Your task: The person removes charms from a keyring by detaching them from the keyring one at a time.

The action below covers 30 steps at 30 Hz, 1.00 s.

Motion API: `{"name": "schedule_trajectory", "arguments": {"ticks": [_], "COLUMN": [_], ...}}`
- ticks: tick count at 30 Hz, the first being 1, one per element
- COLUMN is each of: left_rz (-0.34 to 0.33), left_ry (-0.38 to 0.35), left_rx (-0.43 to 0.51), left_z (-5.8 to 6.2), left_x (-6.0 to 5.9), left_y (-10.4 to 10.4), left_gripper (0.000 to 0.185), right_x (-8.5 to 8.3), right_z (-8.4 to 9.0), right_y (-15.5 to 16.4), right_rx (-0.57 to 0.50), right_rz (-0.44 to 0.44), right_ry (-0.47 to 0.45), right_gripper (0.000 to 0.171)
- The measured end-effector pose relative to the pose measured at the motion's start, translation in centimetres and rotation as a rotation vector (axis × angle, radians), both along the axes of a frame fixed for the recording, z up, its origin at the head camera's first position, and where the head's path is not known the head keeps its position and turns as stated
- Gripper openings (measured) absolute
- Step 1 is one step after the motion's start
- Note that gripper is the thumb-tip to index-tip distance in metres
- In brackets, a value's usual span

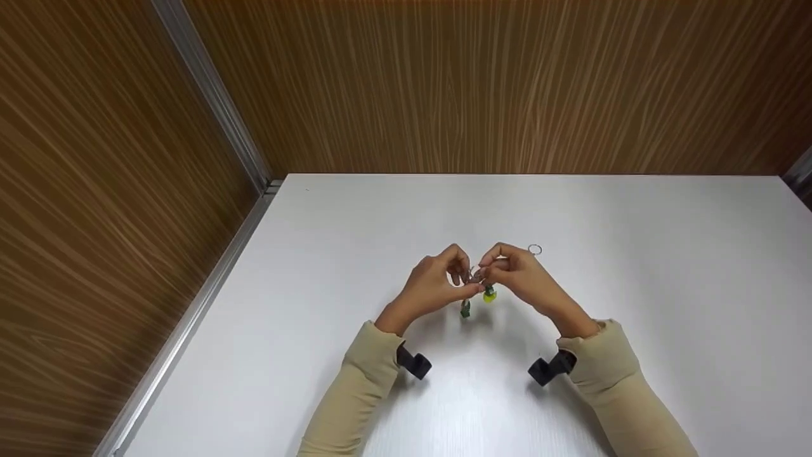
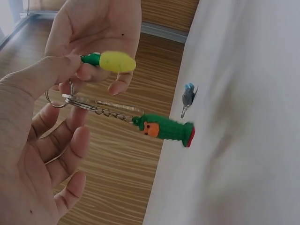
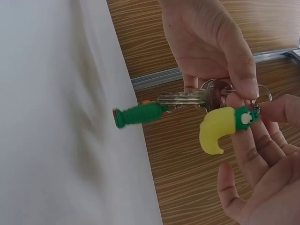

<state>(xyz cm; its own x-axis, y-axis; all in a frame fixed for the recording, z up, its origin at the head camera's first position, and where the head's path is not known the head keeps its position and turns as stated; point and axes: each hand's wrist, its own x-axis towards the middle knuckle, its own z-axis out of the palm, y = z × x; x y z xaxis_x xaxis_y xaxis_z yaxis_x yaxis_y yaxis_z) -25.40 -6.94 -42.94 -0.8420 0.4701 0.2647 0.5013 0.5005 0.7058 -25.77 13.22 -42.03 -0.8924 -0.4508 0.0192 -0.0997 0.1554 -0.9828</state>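
Above the white table, both hands meet at a cluster of metal rings. My left hand (image 1: pixel 431 285) pinches a key ring (image 3: pixel 266 90) with a key (image 3: pixel 183 99) on it. From the rings a green keychain figure (image 2: pixel 164 129) with an orange face hangs by a short chain. My right hand (image 1: pixel 523 273) pinches the small chain of a yellow, banana-shaped keychain figure (image 3: pixel 218 129) with a green top, close to the left thumb. Fingers partly hide where the rings join, so I cannot tell which are linked.
A loose metal ring (image 1: pixel 535 249) shows on the table (image 1: pixel 380 209) just beyond the right hand. A small grey-blue object (image 2: pixel 188 95) lies on the tabletop in the left wrist view. Wood-grain panels (image 1: pixel 482 82) stand behind and to the left.
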Motion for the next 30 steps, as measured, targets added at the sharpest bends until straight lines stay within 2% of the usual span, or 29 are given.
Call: {"name": "schedule_trajectory", "arguments": {"ticks": [3, 7, 15, 19, 24, 30], "left_rz": [-0.015, -0.053, -0.134, -0.169, -0.185, -0.160], "left_ry": [-0.007, -0.058, -0.115, -0.133, -0.142, -0.213], "left_rx": [0.019, 0.069, 0.140, 0.162, 0.176, 0.199], "left_z": [0.0, 0.0, 0.0, 0.0, 0.1, 0.3], "left_x": [-0.1, -0.3, -0.4, -0.4, -0.4, -0.5], "left_y": [-0.1, -0.4, -0.7, -0.7, -0.9, -1.1], "left_gripper": [0.025, 0.022, 0.022, 0.022, 0.025, 0.026], "right_x": [0.0, 0.0, -0.1, -0.1, -0.1, 0.0], "right_z": [0.0, 0.0, 0.1, 0.1, 0.2, 0.3], "right_y": [0.0, 0.1, 0.3, 0.5, 0.6, 0.8], "right_rx": [-0.014, -0.028, 0.039, 0.038, -0.001, -0.047], "right_rz": [0.003, 0.025, 0.025, 0.027, 0.042, 0.099], "right_ry": [0.000, 0.021, 0.093, 0.109, 0.138, 0.169], "right_gripper": [0.007, 0.007, 0.011, 0.015, 0.017, 0.018]}}
